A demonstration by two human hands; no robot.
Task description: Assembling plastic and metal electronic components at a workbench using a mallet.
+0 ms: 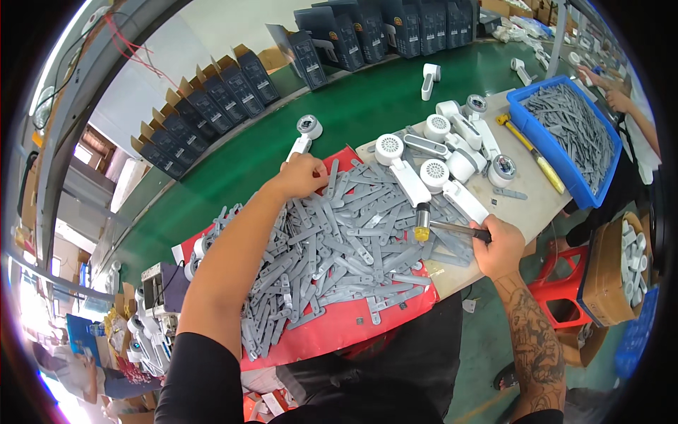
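My left hand (304, 177) reaches over the far edge of the grey heap, its fingers closed around the lower handle of a white handheld fan (302, 145). That fan's round head (309, 126) points away over the green conveyor belt. My right hand (500, 247) grips the black handle of a hammer (452, 227) with a yellow plastic face. The hammer's head lies just past the nearest fan handles. Many long grey plastic strips (339, 240) are piled on a red sheet (300, 346) between my arms. Several white handheld fans (413, 180) lie together on the tan board (519, 205).
A blue bin (614, 169) full of grey strips stands at the right, beside a yellow-handled tool (533, 155). Dark open boxes (240, 85) line the far side of the green belt (367, 106). A red stool (561, 283) and a carton of white parts (611, 290) are lower right. Other people work at both sides.
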